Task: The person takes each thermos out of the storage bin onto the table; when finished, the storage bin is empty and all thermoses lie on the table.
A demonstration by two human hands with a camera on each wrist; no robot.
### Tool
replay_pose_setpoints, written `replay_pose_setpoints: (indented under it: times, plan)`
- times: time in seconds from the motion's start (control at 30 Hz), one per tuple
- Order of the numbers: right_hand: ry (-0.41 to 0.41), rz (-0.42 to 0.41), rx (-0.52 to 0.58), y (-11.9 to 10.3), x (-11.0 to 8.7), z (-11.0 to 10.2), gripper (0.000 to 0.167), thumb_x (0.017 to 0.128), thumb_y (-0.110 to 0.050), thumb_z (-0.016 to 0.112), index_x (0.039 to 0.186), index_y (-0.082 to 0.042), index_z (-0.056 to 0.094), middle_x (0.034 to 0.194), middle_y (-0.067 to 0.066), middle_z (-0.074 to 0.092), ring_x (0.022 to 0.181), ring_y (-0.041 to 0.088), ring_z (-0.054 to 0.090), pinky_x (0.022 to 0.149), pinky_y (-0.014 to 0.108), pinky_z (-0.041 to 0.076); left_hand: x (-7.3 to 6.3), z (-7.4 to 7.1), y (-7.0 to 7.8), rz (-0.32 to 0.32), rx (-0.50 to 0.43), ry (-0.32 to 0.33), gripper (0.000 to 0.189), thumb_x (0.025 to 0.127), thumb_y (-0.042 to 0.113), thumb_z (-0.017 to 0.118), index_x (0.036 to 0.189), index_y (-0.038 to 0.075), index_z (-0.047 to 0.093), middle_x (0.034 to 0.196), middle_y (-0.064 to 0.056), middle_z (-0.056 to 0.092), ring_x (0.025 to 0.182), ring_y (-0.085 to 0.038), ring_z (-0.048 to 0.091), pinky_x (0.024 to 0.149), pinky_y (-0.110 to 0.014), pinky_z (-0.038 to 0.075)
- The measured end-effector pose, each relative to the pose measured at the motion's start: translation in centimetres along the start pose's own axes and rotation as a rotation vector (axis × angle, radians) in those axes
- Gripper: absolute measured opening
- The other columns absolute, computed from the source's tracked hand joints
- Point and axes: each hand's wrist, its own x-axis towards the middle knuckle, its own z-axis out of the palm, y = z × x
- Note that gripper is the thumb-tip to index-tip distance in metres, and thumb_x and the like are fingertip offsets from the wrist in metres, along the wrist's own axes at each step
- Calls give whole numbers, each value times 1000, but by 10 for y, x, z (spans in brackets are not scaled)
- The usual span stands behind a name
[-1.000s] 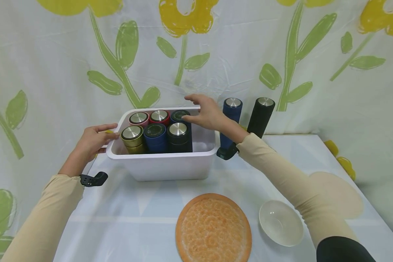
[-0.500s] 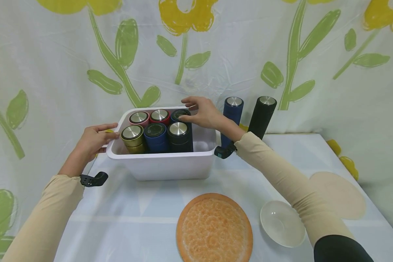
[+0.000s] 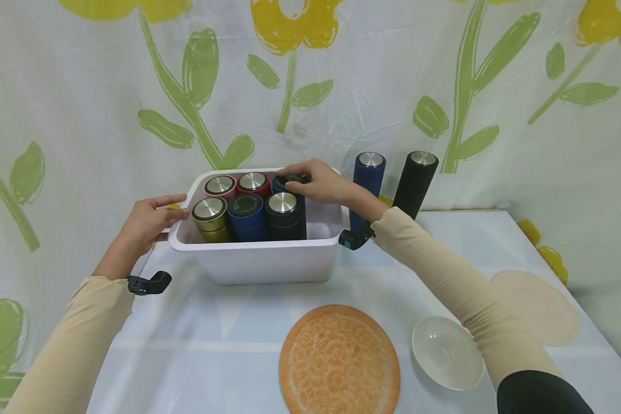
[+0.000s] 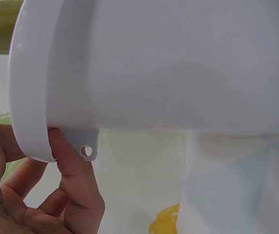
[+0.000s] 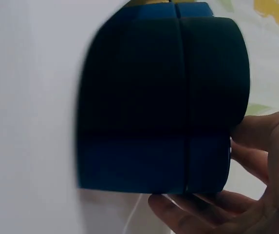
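A white plastic tub [image 3: 269,263] holds several upright thermos flasks in two rows. My left hand [image 3: 152,221] grips the tub's left end; in the left wrist view its fingers [image 4: 73,170] lie under the rim. My right hand [image 3: 318,183] grips the top of the dark blue flask [image 5: 134,163] at the back right of the group, thumb by its lid, fingers round the far side. Ahead of it stands a black flask [image 3: 286,224] with a silver lid. A blue flask [image 3: 246,221], a gold flask [image 3: 212,227], a red flask [image 3: 253,183] and a pink flask [image 3: 219,185] stand alongside.
Right of the tub stand a tall blue flask [image 3: 368,175] and a tall black flask [image 3: 416,184]. A round bread-patterned mat [image 3: 340,362] and a white bowl [image 3: 447,353] lie nearer on the table [image 3: 186,345]. A flowered curtain [image 3: 372,80] hangs behind.
My right hand has come down and leftward onto the back dark blue flask, and its fingers have closed round the top. My left hand has stayed at the tub's rim.
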Motion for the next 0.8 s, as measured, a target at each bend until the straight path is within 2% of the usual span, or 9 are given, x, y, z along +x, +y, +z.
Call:
replay_pose_setpoints:
  times: [0.1, 0.17, 0.27, 0.4, 0.47, 0.53, 0.67, 0.8]
  plan:
    - [-1, 15, -31, 0, 0, 1, 39, 100, -19, 58, 138, -14, 62, 134, 3, 62, 95, 19, 57, 81, 32, 45, -1, 0, 0, -1, 2, 4, 60, 100, 22, 59, 155, 11, 37, 154, -26, 35, 132, -46, 43, 79, -31, 52]
    - [3, 15, -33, 1, 0, 0, 39, 99, -20, 59, 137, -16, 63, 133, 1, 62, 93, 19, 56, 80, 32, 44, -1, 0, 0, -1, 0, 4, 60, 100, 22, 59, 155, 11, 38, 154, -26, 35, 132, -46, 43, 77, -29, 52]
    - [9, 15, -8, 3, -1, -1, 42, 94, -17, 60, 135, -19, 65, 131, -2, 63, 90, 20, 53, 76, 33, 41, -1, 0, 0, 0, -1, 4, 60, 100, 22, 59, 155, 11, 37, 155, -27, 34, 132, -47, 42, 74, -27, 52]
    - [2, 9, 33, 7, -2, -4, 50, 86, -10, 61, 136, -18, 65, 130, -2, 63, 87, 22, 54, 73, 33, 42, -1, 0, 1, -3, 1, 8, 60, 100, 22, 59, 155, 11, 37, 156, -26, 32, 133, -47, 41, 78, -31, 53]
    - [-8, -2, 52, 9, -2, -4, 54, 83, -6, 63, 136, -16, 64, 130, 0, 62, 90, 22, 56, 75, 33, 45, 0, 0, 1, -5, 2, 9, 60, 100, 22, 59, 155, 11, 37, 156, -26, 31, 134, -48, 41, 80, -33, 52]
    - [-17, -23, 53, 10, -1, -4, 56, 82, -4, 65, 137, -14, 63, 130, 1, 63, 98, 21, 59, 83, 33, 49, 0, 0, 0, -7, 1, 8, 60, 100, 22, 59, 155, 11, 37, 156, -26, 31, 134, -48, 41, 79, -32, 52]
    - [-10, -67, 18, 13, 0, -2, 59, 80, 0, 72, 137, -12, 62, 130, 3, 63, 111, 19, 60, 96, 34, 48, 0, 0, 0, -8, -2, 7, 60, 100, 22, 59, 155, 12, 37, 156, -26, 32, 133, -47, 41, 74, -27, 52]
    - [18, -74, -2, 14, 1, 0, 59, 78, 1, 77, 134, -12, 61, 127, 5, 63, 113, 22, 61, 99, 37, 46, 1, 0, -1, -5, -5, 9, 60, 100, 22, 59, 155, 12, 37, 156, -26, 32, 133, -47, 42, 76, -29, 52]
